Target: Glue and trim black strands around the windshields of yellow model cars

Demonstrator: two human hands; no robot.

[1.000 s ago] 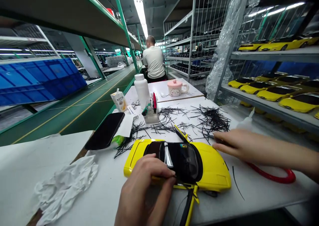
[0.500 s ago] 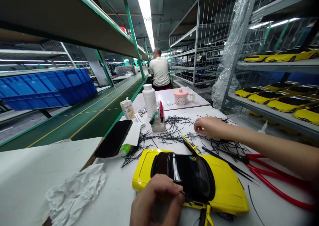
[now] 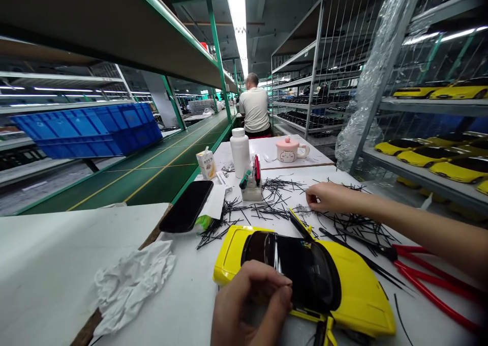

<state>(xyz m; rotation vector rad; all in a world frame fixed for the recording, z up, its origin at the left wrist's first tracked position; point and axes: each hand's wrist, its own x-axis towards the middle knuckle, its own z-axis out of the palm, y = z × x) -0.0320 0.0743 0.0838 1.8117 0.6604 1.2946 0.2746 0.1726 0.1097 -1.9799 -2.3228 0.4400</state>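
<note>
A yellow toy car body [image 3: 354, 295] with a black glossy roof [image 3: 305, 269] lies on the white table [image 3: 183, 305] in front of me. My left hand [image 3: 247, 305] rests against its near side, fingers curled and pinched at the roof's edge; what they pinch is too small to make out. My right hand [image 3: 330, 197] reaches over the scattered thin black sticks [image 3: 274, 198] behind the car, fingertips pinched down at a small clear bag [image 3: 303, 209].
Red-handled long-nose pliers [image 3: 415, 269] lie right of the car. A black phone [image 3: 186, 212], white bottle [image 3: 240, 152], pink mug [image 3: 287, 150], drink carton [image 3: 207, 163] and crumpled cloth [image 3: 131, 280] share the table. Shelves of yellow cars [image 3: 438, 157] stand right; a person [image 3: 254, 107] sits ahead.
My right hand left the pliers by the car and reached forward into the black sticks. My view rose and shifted left. The left hand stayed on the car.
</note>
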